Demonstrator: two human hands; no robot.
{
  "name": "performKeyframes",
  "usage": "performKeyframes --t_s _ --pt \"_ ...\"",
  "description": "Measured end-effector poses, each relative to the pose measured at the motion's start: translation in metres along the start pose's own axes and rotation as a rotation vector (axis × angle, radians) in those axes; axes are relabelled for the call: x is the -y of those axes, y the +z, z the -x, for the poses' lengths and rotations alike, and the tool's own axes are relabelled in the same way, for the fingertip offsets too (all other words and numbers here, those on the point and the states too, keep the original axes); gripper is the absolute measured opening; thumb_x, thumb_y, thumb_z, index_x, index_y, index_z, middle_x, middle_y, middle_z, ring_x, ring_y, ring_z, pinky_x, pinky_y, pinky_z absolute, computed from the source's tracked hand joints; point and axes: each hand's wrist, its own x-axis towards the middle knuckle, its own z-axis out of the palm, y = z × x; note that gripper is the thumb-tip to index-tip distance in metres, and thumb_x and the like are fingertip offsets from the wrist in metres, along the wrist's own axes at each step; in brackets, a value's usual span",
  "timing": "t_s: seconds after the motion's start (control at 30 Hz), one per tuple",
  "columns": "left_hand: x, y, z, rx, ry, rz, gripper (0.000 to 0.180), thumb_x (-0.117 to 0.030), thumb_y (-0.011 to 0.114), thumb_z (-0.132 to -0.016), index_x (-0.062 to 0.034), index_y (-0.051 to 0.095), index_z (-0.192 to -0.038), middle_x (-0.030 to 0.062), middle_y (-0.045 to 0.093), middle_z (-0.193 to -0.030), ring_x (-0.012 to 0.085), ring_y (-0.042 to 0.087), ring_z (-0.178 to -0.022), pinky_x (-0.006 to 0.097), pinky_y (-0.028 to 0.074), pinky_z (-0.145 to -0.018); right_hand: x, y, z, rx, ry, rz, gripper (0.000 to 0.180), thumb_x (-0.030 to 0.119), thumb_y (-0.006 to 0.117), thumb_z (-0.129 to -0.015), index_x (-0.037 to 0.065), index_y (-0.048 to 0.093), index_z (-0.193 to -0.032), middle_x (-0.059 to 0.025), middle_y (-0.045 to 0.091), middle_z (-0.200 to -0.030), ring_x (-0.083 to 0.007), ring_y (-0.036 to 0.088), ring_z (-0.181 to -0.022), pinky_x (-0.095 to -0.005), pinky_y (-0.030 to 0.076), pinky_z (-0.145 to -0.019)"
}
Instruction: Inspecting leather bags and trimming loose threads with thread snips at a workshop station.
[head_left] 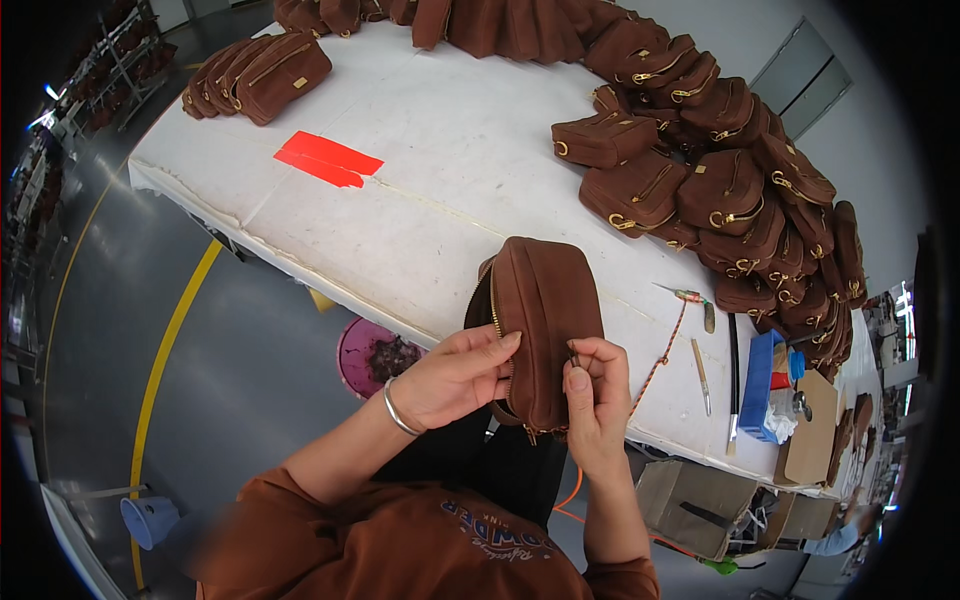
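A brown zippered bag [552, 300] stands at the table's near edge, its gold-toothed zipper undone along the left side. My left hand [450, 378] grips the bag's left edge, with the thumb on the outer face by the zipper and the fingers reaching into the opening. At the bag's right side, my right hand [597, 395] is closed in a pinch, thumb against forefinger. A small dark bit shows at those fingertips, too small to name. The zipper's metal end hangs at the bag's lower edge.
Similar brown bags [735, 190] are heaped at the right, and several more [265, 75] stand far left. A red patch [328, 158] lies on the white table [430, 130]. Right of me are a brush [735, 400], a thin tool [701, 375] and a blue bin [762, 385].
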Motion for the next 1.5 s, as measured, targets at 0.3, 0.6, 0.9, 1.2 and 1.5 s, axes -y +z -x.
performKeyframes --t_s 0.3,0.6,0.9,1.2,1.5 --pt "0.006 0.0 0.001 0.037 0.089 -0.119 0.027 -0.019 0.049 -0.103 -0.0046 0.053 -0.126 0.005 0.061 -0.121 0.0132 0.06 -0.11 0.033 0.05 -0.096 -0.004 0.0 0.005 -0.067 -0.015 -0.052 0.027 0.012 0.056 -0.099 -0.001 0.047 -0.121 -0.0044 0.059 -0.092 -0.008 0.051 -0.078 -0.0227 0.042 -0.072" --pt "0.013 0.013 0.002 -0.069 0.21 -0.318 0.026 -0.016 0.052 -0.102 -0.0043 0.055 -0.125 0.0019 0.062 -0.116 0.0074 0.059 -0.1 0.025 0.05 -0.085 0.032 -0.009 -0.003 -0.013 -0.179 0.377 0.033 0.004 0.068 -0.087 0.007 0.064 -0.12 -0.0099 0.065 -0.088 -0.0179 0.062 -0.074 -0.0302 0.049 -0.062" --pt "0.012 0.014 0.001 -0.051 0.234 -0.433 0.026 -0.021 0.056 -0.101 -0.0043 0.058 -0.12 -0.002 0.063 -0.107 0.003 0.056 -0.092 0.021 0.048 -0.08 0.033 -0.011 -0.009 0.031 -0.238 0.411 0.03 0.003 0.07 -0.083 0.009 0.071 -0.113 -0.01 0.063 -0.079 -0.0211 0.059 -0.063 -0.0316 0.047 -0.055" --pt "0.009 0.015 0.0 -0.068 0.223 -0.425 0.021 -0.016 0.054 -0.101 -0.0042 0.058 -0.118 -0.0024 0.062 -0.102 0.0029 0.052 -0.082 0.02 0.043 -0.072 0.024 -0.007 -0.01 0.005 -0.276 0.43 0.03 0.001 0.071 -0.083 0.011 0.073 -0.112 -0.0057 0.053 -0.072 -0.0155 0.05 -0.058 -0.0271 0.042 -0.052" --pt "0.006 0.015 -0.004 -0.093 0.209 -0.522 0.023 -0.02 0.054 -0.101 -0.0034 0.06 -0.116 -0.0059 0.058 -0.092 0.0005 0.046 -0.077 0.019 0.041 -0.068 0.027 -0.009 -0.011 -0.077 -0.225 0.307 0.023 0.001 0.066 -0.087 0.001 0.07 -0.11 -0.0048 0.057 -0.08 -0.0127 0.051 -0.071 -0.0239 0.04 -0.064"
